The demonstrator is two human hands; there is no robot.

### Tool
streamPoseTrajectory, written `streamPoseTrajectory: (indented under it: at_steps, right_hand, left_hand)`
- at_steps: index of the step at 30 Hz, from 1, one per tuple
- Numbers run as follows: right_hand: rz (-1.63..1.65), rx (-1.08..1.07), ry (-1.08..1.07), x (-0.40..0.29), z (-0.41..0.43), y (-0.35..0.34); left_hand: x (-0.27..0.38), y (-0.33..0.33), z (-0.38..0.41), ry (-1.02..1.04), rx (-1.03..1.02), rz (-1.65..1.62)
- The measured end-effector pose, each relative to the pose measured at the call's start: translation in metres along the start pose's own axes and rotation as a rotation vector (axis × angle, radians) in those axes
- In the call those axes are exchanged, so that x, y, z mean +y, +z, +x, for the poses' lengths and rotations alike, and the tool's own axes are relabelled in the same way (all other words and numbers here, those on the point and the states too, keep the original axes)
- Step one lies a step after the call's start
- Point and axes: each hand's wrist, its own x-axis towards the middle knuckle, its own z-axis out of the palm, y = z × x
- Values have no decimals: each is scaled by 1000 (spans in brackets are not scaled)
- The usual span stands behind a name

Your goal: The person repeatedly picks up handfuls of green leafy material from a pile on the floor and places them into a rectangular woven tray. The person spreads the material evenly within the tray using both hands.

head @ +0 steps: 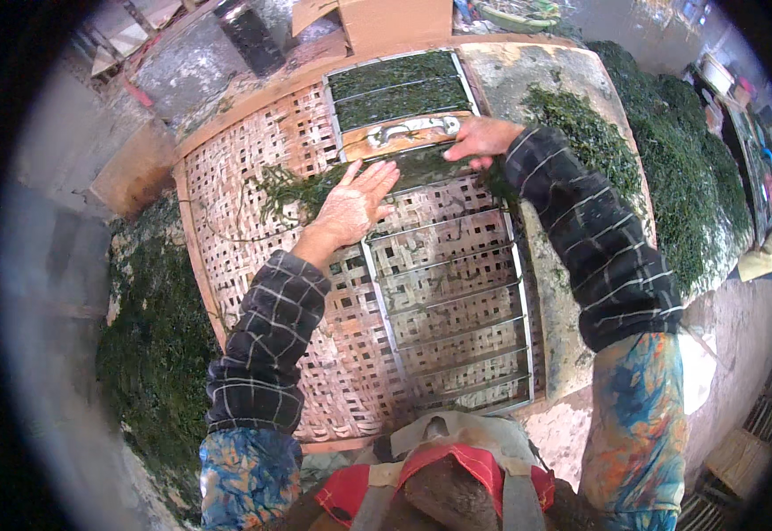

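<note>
My left hand (pixel 352 204) lies palm down with its fingers stretched out, at the left edge of a strip of dark green plant matter (pixel 425 167) pressed into a metal frame. Loose green strands (pixel 293 192) trail out beside it. At the strip's right end is my right hand (pixel 482 143), fingers partly curled; whether they pinch anything is hidden. A wooden board with a white handle (pixel 412 131) rests across the frame just beyond my hands. The long metal frame (pixel 522 285) has several crossbars. Green matter (pixel 399 86) fills its far sections, while woven slats show through its near ones.
Under the frame is a wood-edged woven bamboo panel (pixel 260 139). To the right, a slab (pixel 565 338) carries a green heap (pixel 578 126), with a larger pile (pixel 684 159) beyond. More green matter (pixel 153 332) lies left. A cardboard box (pixel 396 26) stands at the far edge.
</note>
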Motion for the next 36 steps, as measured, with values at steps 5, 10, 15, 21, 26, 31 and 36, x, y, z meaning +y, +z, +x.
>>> streamPoseTrajectory:
  at_steps: [5, 10, 15, 21, 26, 31, 36]
  right_hand:
    - [-482, 108, -85, 30, -28, -68]
    - [-1006, 597, -116, 50, -49, -94]
    - [-303, 843, -566, 29, -45, 5]
    - [-656, 745, -602, 31, -6, 102]
    - [-232, 1171, -464, 67, -122, 108]
    - [-291, 1370, 361, 132, -262, 125]
    - [-556, 1202, 120, 181, -257, 145]
  left_hand:
    - [-9, 0, 0, 1, -61, -30]
    - [-3, -1, 4, -11, -105, -32]
    - [-6, 1, 3, 21, -47, -98]
    - [-5, 0, 6, 8, -73, -61]
    - [0, 0, 8, -50, -119, -42]
    - [2, -2, 8, -78, -160, -29]
    - [3, -5, 10, -113, -231, 10]
